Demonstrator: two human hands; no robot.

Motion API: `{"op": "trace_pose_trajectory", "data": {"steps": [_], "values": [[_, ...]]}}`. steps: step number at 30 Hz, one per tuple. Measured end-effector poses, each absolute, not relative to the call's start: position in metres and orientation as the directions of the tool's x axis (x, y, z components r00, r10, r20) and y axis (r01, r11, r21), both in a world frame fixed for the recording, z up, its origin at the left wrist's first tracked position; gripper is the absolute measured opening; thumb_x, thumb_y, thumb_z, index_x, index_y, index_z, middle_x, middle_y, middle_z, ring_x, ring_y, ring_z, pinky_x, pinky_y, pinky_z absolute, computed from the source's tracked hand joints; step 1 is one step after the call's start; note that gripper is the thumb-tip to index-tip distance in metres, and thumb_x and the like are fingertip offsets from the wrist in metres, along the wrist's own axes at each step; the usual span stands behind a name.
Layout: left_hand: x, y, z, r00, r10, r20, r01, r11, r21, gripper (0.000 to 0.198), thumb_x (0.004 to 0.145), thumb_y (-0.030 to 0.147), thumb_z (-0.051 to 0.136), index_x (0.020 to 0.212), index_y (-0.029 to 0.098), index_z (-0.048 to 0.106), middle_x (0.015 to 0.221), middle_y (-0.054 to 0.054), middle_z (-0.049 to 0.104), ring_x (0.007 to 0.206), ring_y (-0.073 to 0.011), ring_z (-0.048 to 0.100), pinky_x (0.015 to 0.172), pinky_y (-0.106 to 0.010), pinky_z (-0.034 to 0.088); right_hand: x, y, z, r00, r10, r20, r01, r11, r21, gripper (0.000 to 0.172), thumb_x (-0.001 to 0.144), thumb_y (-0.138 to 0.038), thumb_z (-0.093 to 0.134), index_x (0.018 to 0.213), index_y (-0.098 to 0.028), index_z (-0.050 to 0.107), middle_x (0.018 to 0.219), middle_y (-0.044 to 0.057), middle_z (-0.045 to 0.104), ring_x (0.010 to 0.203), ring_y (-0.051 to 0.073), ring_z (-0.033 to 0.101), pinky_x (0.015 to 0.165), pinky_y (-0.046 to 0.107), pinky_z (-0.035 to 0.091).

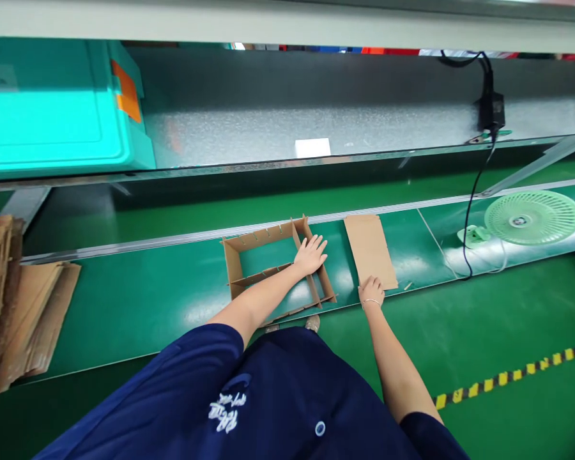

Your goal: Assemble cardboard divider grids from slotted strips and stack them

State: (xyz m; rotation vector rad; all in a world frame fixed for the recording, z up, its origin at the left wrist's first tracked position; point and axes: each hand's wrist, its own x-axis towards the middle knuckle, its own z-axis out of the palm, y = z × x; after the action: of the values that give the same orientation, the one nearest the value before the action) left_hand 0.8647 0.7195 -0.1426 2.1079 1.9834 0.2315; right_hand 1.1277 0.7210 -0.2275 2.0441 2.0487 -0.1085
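A cardboard divider frame (pixel 263 236) with slotted strips crossing inside it stands on the green work surface (pixel 138 300) in front of me. My left hand (pixel 310 255) lies over its right-hand strips, fingers spread and the palm side hidden. To the right, flat cardboard pieces (pixel 372 249) lie in what looks like a small stack. At their near left corner is my right hand (pixel 372 292), its fingers bent over the edge and closed on the cardboard; the thumb's grip is hard to make out.
More flat cardboard sheets (pixel 43 313) are piled at the left. A light green fan (pixel 533 218) lies at the right, near a hanging black cable (pixel 473 204). Above the bench, a metal shelf (pixel 230 128) carries a teal plastic box (pixel 52 108) and a white block (pixel 312 148).
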Motion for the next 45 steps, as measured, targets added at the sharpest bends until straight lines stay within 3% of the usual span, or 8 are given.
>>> {"op": "trace_pose_trajectory", "data": {"steps": [6, 10, 12, 15, 19, 28, 38, 45], "values": [[0.852, 0.707, -0.135, 0.108, 0.994, -0.005, 0.932, -0.100, 0.348, 0.052, 0.091, 0.039, 0.032, 0.141, 0.022, 0.030, 0.149, -0.005, 0.027, 0.138, -0.0197, 0.018, 0.112, -0.047, 0.017, 1.134, 0.731, -0.178, -0.025, 0.978, -0.205, 1.000, 0.021, -0.017, 0.049, 0.086, -0.011, 0.031, 0.134, -0.004, 0.037, 0.121, 0.027, 0.052, 0.111, 0.028, 0.053, 0.084, 0.038, 0.044], [0.819, 0.693, -0.117, 0.007, 0.994, 0.108, 0.904, -0.053, 0.424, 0.051, 0.091, 0.035, 0.034, 0.139, 0.021, 0.032, 0.148, -0.005, 0.030, 0.138, -0.0189, 0.020, 0.112, -0.042, 0.021, 1.153, 0.725, -0.099, 0.102, 0.991, -0.091, 0.976, -0.117, -0.181, 0.044, 0.091, -0.022, 0.026, 0.130, -0.011, 0.043, 0.093, 0.017, 0.066, 0.079, 0.025, 0.065, 0.068, 0.033, 0.047], [0.793, 0.691, -0.113, -0.121, 0.978, 0.168, 0.879, 0.027, 0.476, 0.050, 0.090, 0.033, 0.033, 0.138, 0.019, 0.033, 0.147, -0.007, 0.032, 0.137, -0.0196, 0.022, 0.112, -0.042, 0.022, 1.147, 0.706, -0.061, 0.008, 1.000, -0.030, 0.951, -0.017, -0.308, 0.045, 0.092, -0.028, 0.024, 0.127, -0.010, 0.045, 0.083, 0.013, 0.068, 0.073, 0.023, 0.065, 0.066, 0.030, 0.047], [0.747, 0.696, -0.107, -0.348, 0.898, 0.269, 0.804, 0.138, 0.579, 0.050, 0.091, 0.035, 0.030, 0.138, 0.017, 0.032, 0.146, -0.010, 0.033, 0.136, -0.0194, 0.024, 0.112, -0.040, 0.022, 1.113, 0.667, -0.030, -0.229, 0.969, -0.091, 0.895, 0.173, -0.411, 0.046, 0.092, -0.032, 0.023, 0.123, -0.011, 0.049, 0.063, 0.007, 0.066, 0.060, 0.019, 0.063, 0.061, 0.026, 0.046], [0.705, 0.704, -0.098, -0.487, 0.811, 0.326, 0.746, 0.192, 0.638, 0.051, 0.092, 0.039, 0.027, 0.138, 0.017, 0.031, 0.145, -0.011, 0.034, 0.135, -0.0197, 0.026, 0.112, -0.039, 0.023, 1.056, 0.627, -0.033, -0.432, 0.896, -0.100, 0.884, 0.398, -0.244, 0.047, 0.090, -0.028, 0.024, 0.123, -0.011, 0.052, 0.070, 0.010, 0.068, 0.055, 0.018, 0.062, 0.051, 0.024, 0.042], [0.714, 0.706, -0.096, -0.306, 0.927, 0.216, 0.790, 0.121, 0.602, 0.049, 0.090, 0.028, 0.031, 0.137, 0.017, 0.035, 0.145, -0.008, 0.036, 0.134, -0.0182, 0.028, 0.111, -0.038, 0.025, 1.015, 0.611, -0.044, -0.528, 0.836, -0.149, 0.843, 0.537, 0.030, 0.045, 0.091, -0.024, 0.030, 0.131, -0.011, 0.046, 0.062, 0.008, 0.065, 0.054, 0.017, 0.064, 0.046, 0.019, 0.038], [0.738, 0.699, -0.099, -0.206, 0.946, 0.249, 0.794, 0.013, 0.607, 0.048, 0.092, 0.030, 0.028, 0.140, 0.019, 0.030, 0.146, -0.007, 0.033, 0.136, -0.0165, 0.026, 0.112, -0.037, 0.023, 0.988, 0.593, -0.075, -0.468, 0.784, -0.407, 0.841, 0.537, 0.069, 0.050, 0.091, -0.019, 0.034, 0.140, -0.009, 0.028, 0.073, 0.014, 0.069, 0.068, 0.021, 0.068, 0.058, 0.027, 0.050], [0.760, 0.687, -0.100, -0.121, 0.968, 0.221, 0.809, -0.033, 0.587, 0.050, 0.092, 0.032, 0.030, 0.141, 0.022, 0.025, 0.148, -0.006, 0.028, 0.136, -0.0179, 0.024, 0.112, -0.038, 0.023, 0.983, 0.592, -0.066, -0.504, 0.732, -0.458, 0.811, 0.584, 0.040, 0.052, 0.095, -0.028, 0.028, 0.143, -0.010, 0.021, 0.081, 0.016, 0.070, 0.071, 0.020, 0.068, 0.062, 0.027, 0.050]]}}
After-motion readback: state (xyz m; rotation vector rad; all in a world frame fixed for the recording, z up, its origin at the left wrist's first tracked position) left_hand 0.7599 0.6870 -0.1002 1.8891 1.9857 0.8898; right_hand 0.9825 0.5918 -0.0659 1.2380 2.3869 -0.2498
